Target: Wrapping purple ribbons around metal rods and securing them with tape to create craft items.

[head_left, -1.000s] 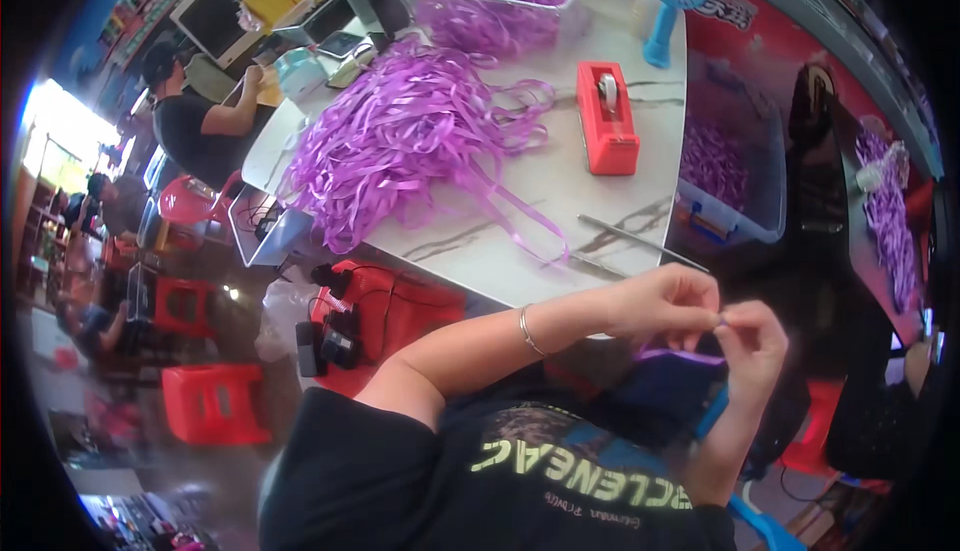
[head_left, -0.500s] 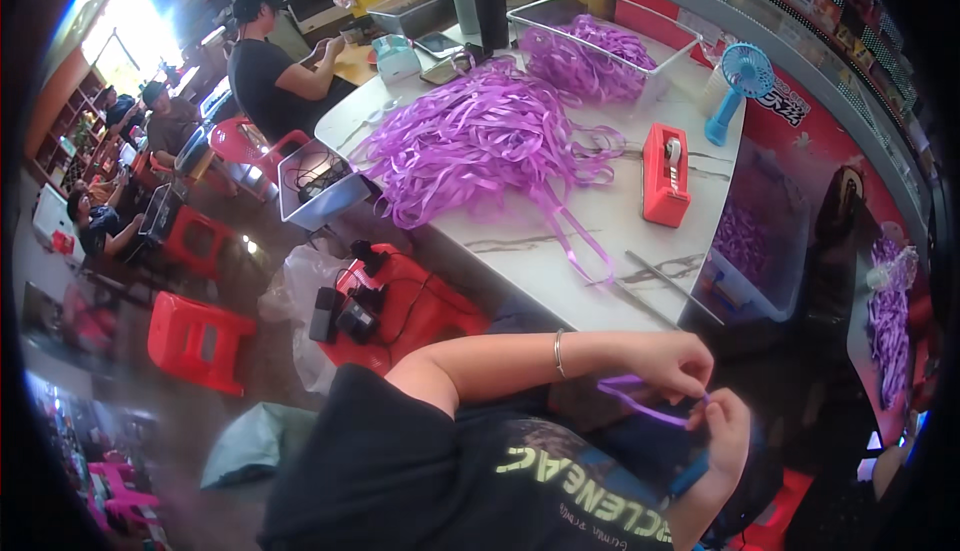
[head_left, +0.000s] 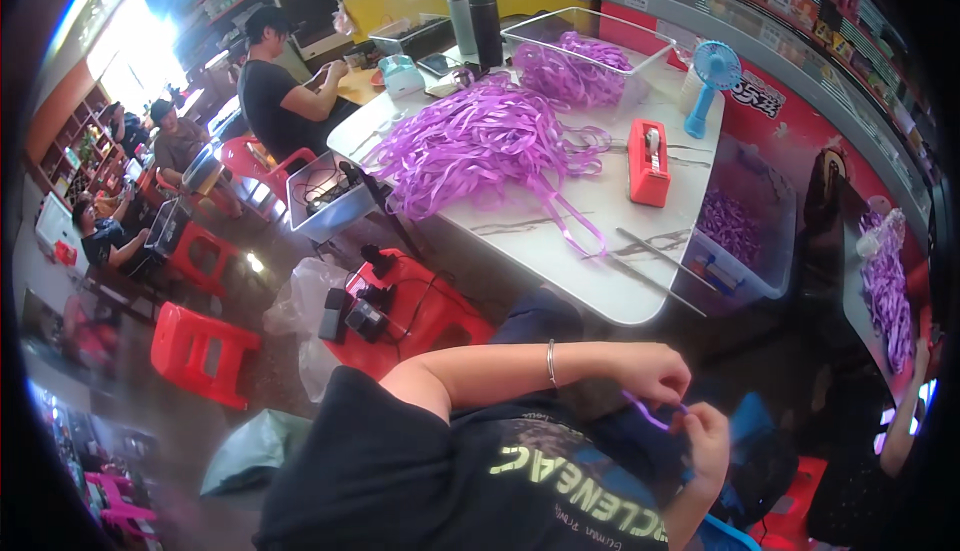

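Observation:
A short stretch of purple ribbon [head_left: 652, 416] hangs in a shallow curve between my hands, in front of my dark shirt. My left hand [head_left: 652, 371], with a silver bangle on its wrist, has its fingertips pinched at the ribbon. Close beside it, my right hand [head_left: 706, 441] pinches the ribbon between thumb and fingers. The fingers hide the exact ends. On the white marbled table ahead lies a big heap of purple ribbons [head_left: 480, 141], one loop trailing toward the table's near edge.
A red tape dispenser [head_left: 650, 163], a blue handheld fan [head_left: 712, 86] and a clear bin of ribbons [head_left: 590, 76] stand on the table. Thin metal rods [head_left: 660, 269] lie at its near corner. Red stools [head_left: 205, 351] stand at left; co-workers sit farther back.
Both hands have shifted slightly left in the picture, still together at the ribbon. The visible ribbon loop between them looks shorter. The whole view has turned a little.

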{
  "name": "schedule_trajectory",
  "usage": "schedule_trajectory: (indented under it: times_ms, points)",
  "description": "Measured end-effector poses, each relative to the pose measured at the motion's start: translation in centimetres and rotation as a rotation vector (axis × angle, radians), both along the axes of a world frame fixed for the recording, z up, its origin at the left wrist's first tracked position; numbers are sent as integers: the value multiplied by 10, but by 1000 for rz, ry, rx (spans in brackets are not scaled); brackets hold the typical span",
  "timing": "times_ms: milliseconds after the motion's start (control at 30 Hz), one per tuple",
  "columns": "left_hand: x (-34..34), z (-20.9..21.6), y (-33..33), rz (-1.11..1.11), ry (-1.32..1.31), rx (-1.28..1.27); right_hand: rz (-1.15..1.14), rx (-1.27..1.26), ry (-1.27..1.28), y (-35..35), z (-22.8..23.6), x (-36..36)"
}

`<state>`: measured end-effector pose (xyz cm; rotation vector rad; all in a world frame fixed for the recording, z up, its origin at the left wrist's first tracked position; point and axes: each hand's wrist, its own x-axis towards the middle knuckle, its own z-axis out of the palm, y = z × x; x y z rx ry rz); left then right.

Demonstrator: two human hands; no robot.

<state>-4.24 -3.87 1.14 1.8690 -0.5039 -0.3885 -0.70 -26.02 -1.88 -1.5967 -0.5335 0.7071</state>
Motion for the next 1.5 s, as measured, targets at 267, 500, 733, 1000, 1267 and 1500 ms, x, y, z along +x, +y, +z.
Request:
schedule_trajectory:
  times_ms: [267, 500, 733, 1000, 1267, 1500]
  points:
    - [-7, -43, -36, 520, -126, -71, -231, -159, -81, -16, -3, -4]
    - [-26, -54, -13, 274, -524, 169, -488, -55, -42, -27, -23, 18]
    - [25, -11, 80, -14, -661, 582, -592, 7, 47, -15, -26, 65]
    - [48, -9, 103, -403, -560, 644, -626, 19, 75, -1, -37, 144]
    - [55, -10, 102, -452, -677, 725, -766, -47, 165, -14, -8, 182]
    - [58, -12, 109, -530, -696, 740, -795, -10, 305, -35, 4, 195]
